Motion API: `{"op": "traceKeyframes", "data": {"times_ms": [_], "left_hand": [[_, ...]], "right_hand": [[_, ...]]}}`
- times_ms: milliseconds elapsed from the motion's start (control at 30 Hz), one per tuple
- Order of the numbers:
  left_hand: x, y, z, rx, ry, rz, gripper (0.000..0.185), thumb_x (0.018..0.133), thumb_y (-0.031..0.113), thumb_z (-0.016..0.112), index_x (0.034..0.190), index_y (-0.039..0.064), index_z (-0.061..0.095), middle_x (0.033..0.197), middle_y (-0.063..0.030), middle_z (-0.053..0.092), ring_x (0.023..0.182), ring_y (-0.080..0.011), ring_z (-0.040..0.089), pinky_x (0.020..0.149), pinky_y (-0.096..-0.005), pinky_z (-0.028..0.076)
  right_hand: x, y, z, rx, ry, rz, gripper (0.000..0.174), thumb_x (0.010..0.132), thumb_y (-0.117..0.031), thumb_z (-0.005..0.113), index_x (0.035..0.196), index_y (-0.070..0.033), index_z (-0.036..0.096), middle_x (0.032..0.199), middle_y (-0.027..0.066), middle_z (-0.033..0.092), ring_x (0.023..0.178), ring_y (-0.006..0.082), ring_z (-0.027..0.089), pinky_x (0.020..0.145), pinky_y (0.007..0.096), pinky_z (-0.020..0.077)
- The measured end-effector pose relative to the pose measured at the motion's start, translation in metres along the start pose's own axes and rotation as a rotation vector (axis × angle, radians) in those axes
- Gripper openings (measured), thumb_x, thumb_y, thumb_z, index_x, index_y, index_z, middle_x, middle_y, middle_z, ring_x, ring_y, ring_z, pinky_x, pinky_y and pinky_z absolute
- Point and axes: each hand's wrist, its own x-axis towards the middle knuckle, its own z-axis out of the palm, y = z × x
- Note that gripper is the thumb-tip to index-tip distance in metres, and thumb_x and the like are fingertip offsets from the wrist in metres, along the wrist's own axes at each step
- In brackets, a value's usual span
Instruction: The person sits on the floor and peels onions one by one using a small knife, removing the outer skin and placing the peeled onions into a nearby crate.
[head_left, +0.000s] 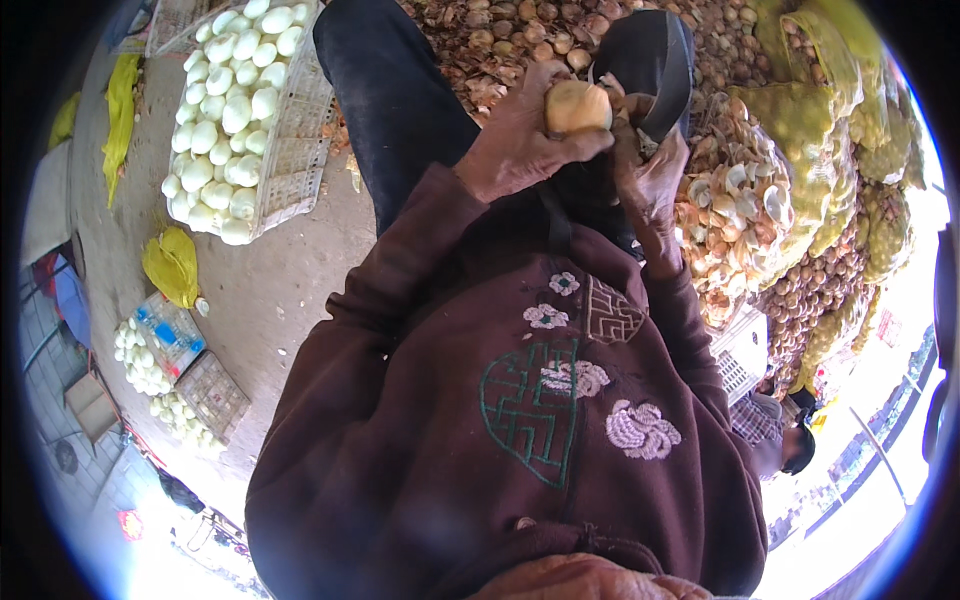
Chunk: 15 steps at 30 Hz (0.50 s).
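Note:
My left hand (517, 127) grips a pale brown onion (577, 107) above my lap, with the thumb along its lower side. Close to the onion's right side, my right hand (651, 169) has its fingers curled in. A dark, flat, curved blade-like tool (669, 82) rises from my right hand across my right knee; its handle is hidden in the grip. The fingertips of that hand come near the onion, and whether they touch it I cannot tell.
Peeled white onions fill a plastic crate (296, 142) on the left. Unpeeled onions and loose skins (495, 37) cover the ground ahead. At right are heaped skins (735, 217), yellow mesh sacks (802, 135), a white crate (742, 352) and another person (757, 427). A yellow bag (171, 264) lies left.

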Motion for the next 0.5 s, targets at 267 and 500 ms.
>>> {"op": "traceKeyframes", "data": {"times_ms": [267,500], "left_hand": [[0.019,0.012,-0.001,-0.005,-0.059,0.154,0.043,0.085,0.025,0.068,0.116,0.003,0.049,0.094,-0.0055,0.058,0.079,-0.0115,0.057,0.068,-0.0261,0.049],[0.028,0.001,0.057,-0.672,-0.164,-0.13,0.046,0.089,0.043,0.057,0.115,0.005,0.052,0.097,-0.0055,0.06,0.07,-0.0103,0.054,0.055,-0.0239,0.043]], "right_hand": [[0.002,-0.014,-0.024,-0.099,0.145,-0.214,0.02,0.076,-0.008,0.063,0.096,-0.002,0.061,0.081,0.0117,0.066,0.071,0.022,0.065,0.066,0.0325,0.0508],[-0.023,-0.003,-0.069,0.101,0.283,0.299,0.011,0.078,-0.009,0.063,0.087,-0.002,0.06,0.074,0.0008,0.06,0.06,0.0082,0.054,0.057,0.0247,0.0459]]}}
